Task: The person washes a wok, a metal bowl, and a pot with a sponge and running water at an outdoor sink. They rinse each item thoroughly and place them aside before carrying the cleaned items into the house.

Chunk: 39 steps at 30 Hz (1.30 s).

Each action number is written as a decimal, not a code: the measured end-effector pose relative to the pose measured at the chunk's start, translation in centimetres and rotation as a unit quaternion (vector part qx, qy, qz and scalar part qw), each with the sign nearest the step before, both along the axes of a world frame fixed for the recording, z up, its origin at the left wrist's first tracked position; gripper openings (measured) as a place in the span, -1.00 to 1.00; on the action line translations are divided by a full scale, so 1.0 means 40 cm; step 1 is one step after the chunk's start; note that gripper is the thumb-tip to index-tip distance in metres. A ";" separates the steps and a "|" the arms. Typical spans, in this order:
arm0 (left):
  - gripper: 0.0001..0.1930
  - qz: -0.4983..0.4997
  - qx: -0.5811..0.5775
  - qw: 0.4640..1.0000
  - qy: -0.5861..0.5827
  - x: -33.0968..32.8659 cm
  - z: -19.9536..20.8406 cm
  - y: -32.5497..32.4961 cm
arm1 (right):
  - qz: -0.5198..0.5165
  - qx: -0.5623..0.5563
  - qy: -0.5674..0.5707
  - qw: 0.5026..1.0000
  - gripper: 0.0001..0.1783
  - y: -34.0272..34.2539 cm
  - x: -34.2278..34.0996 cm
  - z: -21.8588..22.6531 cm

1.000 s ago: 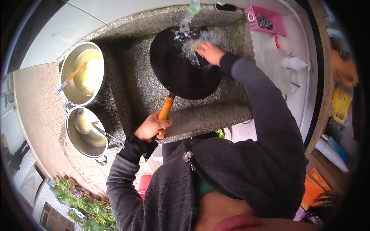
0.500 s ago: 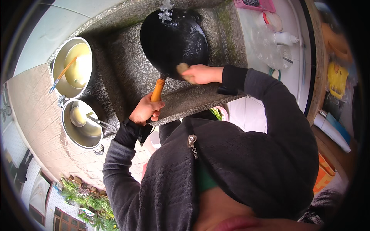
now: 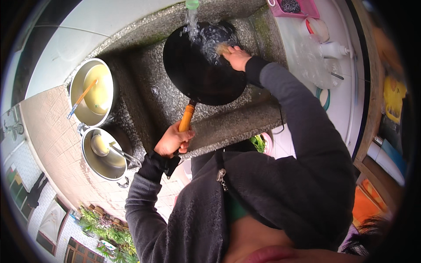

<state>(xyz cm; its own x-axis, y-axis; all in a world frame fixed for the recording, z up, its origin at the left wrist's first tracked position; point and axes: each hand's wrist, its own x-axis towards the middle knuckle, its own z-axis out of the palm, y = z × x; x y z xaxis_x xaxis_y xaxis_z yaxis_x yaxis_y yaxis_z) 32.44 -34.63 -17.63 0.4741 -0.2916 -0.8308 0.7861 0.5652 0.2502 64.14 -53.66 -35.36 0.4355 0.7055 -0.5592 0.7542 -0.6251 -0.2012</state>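
Left grip (image 3: 173,139) clasps the wok (image 3: 188,65) by its handle (image 3: 187,116), which slants down and slightly left.

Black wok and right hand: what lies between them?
In the head view, a tan scrubbing pad lies between the right hand and the black wok, amid splashing water.

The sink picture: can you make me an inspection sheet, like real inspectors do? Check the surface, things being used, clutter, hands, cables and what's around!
Surface: grey speckled stone sink.
Things in use: black wok in the sink; tan scrubber in it; water falling in.
Clutter: upper metal pot with yellowish liquid; lower metal pot with a ladle; pink basket and white bottle at right.
Hands: left hand grips the wok's wooden handle; right hand holds the scrubber.
Cables: thin dark cord near the sink's right end; purpose unclear.
Surroundings: potted plants and tiled ground, left.
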 end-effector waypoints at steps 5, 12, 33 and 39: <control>-0.77 -0.015 0.008 1.000 -0.010 0.007 0.003 -0.004 | -0.054 0.150 0.098 0.982 -0.22 0.248 -0.074 -0.014; -0.76 -0.005 -0.006 1.000 0.009 0.007 0.006 -0.002 | 0.060 0.270 0.224 0.934 -0.18 0.270 -0.222 0.103; -0.75 -0.042 0.130 0.989 -0.048 -0.009 0.045 -0.037 | 0.097 0.084 0.144 0.981 -0.47 0.029 -0.125 0.007; -0.74 -0.060 0.213 0.975 -0.027 -0.043 0.172 -0.068 | -0.224 0.250 0.286 0.898 -0.77 0.072 -0.079 0.034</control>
